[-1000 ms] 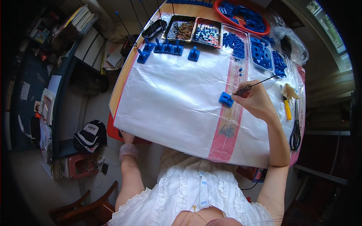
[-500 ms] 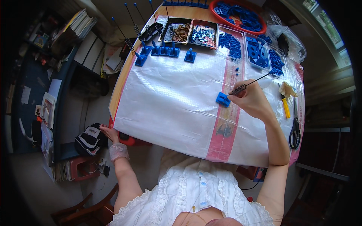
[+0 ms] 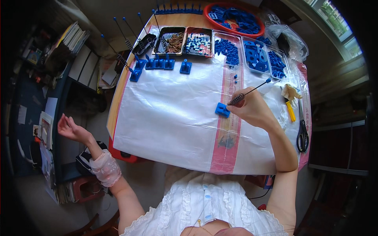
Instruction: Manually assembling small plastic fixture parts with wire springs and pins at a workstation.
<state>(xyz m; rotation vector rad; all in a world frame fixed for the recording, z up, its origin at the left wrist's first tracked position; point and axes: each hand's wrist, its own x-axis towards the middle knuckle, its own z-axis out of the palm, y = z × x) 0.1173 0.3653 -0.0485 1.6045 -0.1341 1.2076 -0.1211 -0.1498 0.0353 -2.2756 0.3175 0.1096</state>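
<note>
My right hand (image 3: 252, 108) pinches a blue plastic base (image 3: 221, 110) that rests on the white sheet. Through the same hand runs a black spring rod (image 3: 252, 89), its coil at my fingers and its blue tip up to the right. What joins rod and base is hidden by my fingertips. My left hand (image 3: 71, 129) is raised off the table at the left, fingers loosely curled and apart from the thumb, with nothing in it. Blue base pieces (image 3: 159, 63) stand in a group toward the far left, and one single piece (image 3: 186, 67) stands beside them.
Along the far side are a tray of brass-coloured screws (image 3: 171, 41), a tray of small nuts (image 3: 198, 43), boxes of blue parts (image 3: 256, 57) and a red basin (image 3: 262, 29). Scissors (image 3: 302, 135) and a yellow-handled tool (image 3: 290, 111) lie at the right. Spring rods (image 3: 130, 45) stand far left.
My left hand has risen and moved left, away from the table edge. The camera view has shifted a little; my right hand still grips the base and rod.
</note>
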